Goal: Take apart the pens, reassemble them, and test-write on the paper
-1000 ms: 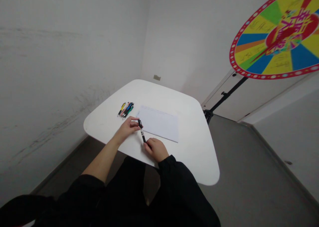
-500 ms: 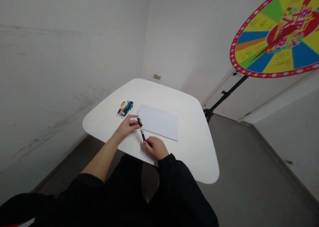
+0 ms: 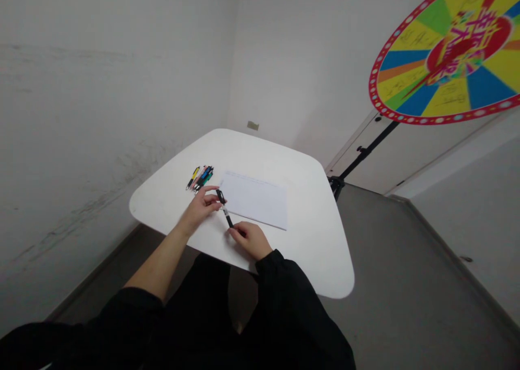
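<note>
A black pen [image 3: 227,215] with a pale section in its middle slants between my two hands, over the near side of the white table. My right hand [image 3: 254,240] is closed round its lower end, so that end is hidden. At the upper end, the curved fingers of my left hand [image 3: 199,211] are on the pen, with the index finger by its tip and the thumb lower down. Just beyond the pen lies a stack of white paper [image 3: 255,198] with faint writing along its top edge. Several coloured pens [image 3: 203,177] lie in a cluster beyond my left hand.
The white table [image 3: 312,251] has rounded corners and stands near two walls. To the right, a colourful prize wheel [image 3: 450,61] is mounted on a black stand [image 3: 368,152]. Grey floor [image 3: 390,261] extends right of the table.
The view has shifted slightly, so the table and wheel appear a little further left. Both hands keep nearly the same hold on the pen.
</note>
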`<move>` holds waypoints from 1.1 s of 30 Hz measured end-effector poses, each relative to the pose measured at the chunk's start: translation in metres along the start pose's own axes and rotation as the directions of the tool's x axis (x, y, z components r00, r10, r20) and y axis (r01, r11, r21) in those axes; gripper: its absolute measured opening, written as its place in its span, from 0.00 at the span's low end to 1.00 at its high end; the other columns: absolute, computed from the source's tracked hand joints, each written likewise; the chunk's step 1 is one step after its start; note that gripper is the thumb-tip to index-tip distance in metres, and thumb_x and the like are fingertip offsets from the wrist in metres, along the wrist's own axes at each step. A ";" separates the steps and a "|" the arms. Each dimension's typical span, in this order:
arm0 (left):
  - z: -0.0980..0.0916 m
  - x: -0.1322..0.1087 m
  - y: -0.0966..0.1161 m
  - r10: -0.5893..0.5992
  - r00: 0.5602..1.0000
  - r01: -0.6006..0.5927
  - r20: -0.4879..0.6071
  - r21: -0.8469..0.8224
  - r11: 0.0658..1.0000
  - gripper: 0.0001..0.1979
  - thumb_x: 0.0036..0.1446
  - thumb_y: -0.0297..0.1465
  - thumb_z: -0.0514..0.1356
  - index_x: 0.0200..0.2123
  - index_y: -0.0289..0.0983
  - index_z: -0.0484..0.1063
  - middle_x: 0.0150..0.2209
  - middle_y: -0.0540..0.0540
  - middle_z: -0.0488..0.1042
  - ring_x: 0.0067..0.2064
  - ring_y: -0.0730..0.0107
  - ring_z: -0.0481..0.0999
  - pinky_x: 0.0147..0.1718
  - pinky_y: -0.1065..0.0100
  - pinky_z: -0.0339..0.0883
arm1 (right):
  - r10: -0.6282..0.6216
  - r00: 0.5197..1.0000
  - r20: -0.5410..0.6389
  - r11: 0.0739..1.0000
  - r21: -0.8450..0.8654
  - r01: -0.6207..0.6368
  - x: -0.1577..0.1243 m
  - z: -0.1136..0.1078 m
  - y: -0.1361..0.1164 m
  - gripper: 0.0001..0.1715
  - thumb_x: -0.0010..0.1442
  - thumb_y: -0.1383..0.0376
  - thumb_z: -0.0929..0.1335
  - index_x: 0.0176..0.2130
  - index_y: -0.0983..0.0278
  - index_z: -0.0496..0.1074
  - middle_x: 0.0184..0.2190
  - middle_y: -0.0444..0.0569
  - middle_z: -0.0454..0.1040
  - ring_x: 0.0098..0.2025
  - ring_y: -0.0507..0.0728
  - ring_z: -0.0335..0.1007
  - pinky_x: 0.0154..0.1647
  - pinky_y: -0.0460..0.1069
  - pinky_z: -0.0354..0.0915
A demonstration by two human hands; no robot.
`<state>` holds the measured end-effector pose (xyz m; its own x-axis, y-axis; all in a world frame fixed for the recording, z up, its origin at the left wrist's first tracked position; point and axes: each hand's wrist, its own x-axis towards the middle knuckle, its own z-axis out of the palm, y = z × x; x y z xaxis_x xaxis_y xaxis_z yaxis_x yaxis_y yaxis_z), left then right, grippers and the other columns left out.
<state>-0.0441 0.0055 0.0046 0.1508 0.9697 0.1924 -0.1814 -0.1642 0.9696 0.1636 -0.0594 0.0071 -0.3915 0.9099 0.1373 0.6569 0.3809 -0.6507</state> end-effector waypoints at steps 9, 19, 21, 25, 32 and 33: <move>0.002 -0.002 0.002 -0.050 0.998 0.050 0.031 0.022 0.999 0.41 0.46 0.36 0.73 0.63 0.41 0.63 0.41 0.43 0.83 0.38 0.63 0.80 0.42 0.62 0.69 | 0.112 0.993 -0.036 0.954 0.285 -0.097 0.013 0.000 0.009 0.16 0.62 0.54 0.68 0.36 0.63 0.79 0.23 0.42 0.72 0.27 0.52 0.64 0.31 0.46 0.56; 0.004 0.001 -0.017 0.274 0.956 -0.280 0.108 0.627 0.727 0.14 0.65 0.39 0.58 0.48 0.42 0.79 0.49 0.42 0.80 0.54 0.56 0.75 0.57 0.51 0.67 | 0.389 0.866 -0.313 0.626 0.780 0.001 0.045 -0.061 0.051 0.16 0.53 0.52 0.70 0.34 0.60 0.65 0.21 0.39 0.69 0.21 0.50 0.62 0.17 0.43 0.53; 0.006 0.002 -0.021 0.345 0.918 -0.379 0.197 0.692 0.614 0.14 0.66 0.37 0.57 0.49 0.42 0.79 0.51 0.42 0.79 0.56 0.56 0.74 0.59 0.48 0.65 | 0.407 0.851 -0.332 0.616 0.787 0.012 0.056 -0.082 0.064 0.17 0.53 0.52 0.70 0.35 0.60 0.65 0.22 0.40 0.70 0.23 0.51 0.67 0.17 0.42 0.55; 0.011 0.000 -0.028 0.352 0.882 -0.448 0.313 0.789 0.421 0.17 0.67 0.35 0.56 0.55 0.39 0.76 0.58 0.40 0.75 0.63 0.52 0.69 0.63 0.45 0.62 | 0.463 0.824 -0.326 0.618 0.785 -0.037 0.082 -0.105 0.095 0.20 0.55 0.48 0.69 0.32 0.61 0.66 0.19 0.40 0.68 0.20 0.50 0.64 0.16 0.42 0.56; 0.016 -0.005 -0.035 0.287 0.880 -0.449 0.378 0.859 0.245 0.19 0.67 0.33 0.56 0.58 0.36 0.73 0.62 0.37 0.71 0.66 0.50 0.65 0.65 0.45 0.61 | 0.534 0.809 -0.246 0.664 0.714 -0.221 0.119 -0.100 0.136 0.09 0.54 0.60 0.68 0.30 0.63 0.68 0.19 0.45 0.74 0.20 0.52 0.70 0.18 0.44 0.64; 0.016 -0.005 -0.035 0.282 0.883 -0.442 0.374 0.865 0.238 0.18 0.67 0.33 0.56 0.57 0.36 0.74 0.61 0.37 0.72 0.66 0.50 0.65 0.65 0.45 0.61 | 0.548 0.803 -0.236 0.661 0.710 -0.243 0.122 -0.098 0.139 0.08 0.54 0.60 0.68 0.29 0.63 0.68 0.19 0.46 0.74 0.21 0.52 0.71 0.18 0.44 0.65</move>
<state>-0.0233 0.0031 -0.0275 0.4457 0.7425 0.5001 0.7305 -0.6246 0.2762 0.2702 0.1208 0.0067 0.1977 0.9777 -0.0705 0.0722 -0.0862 -0.9937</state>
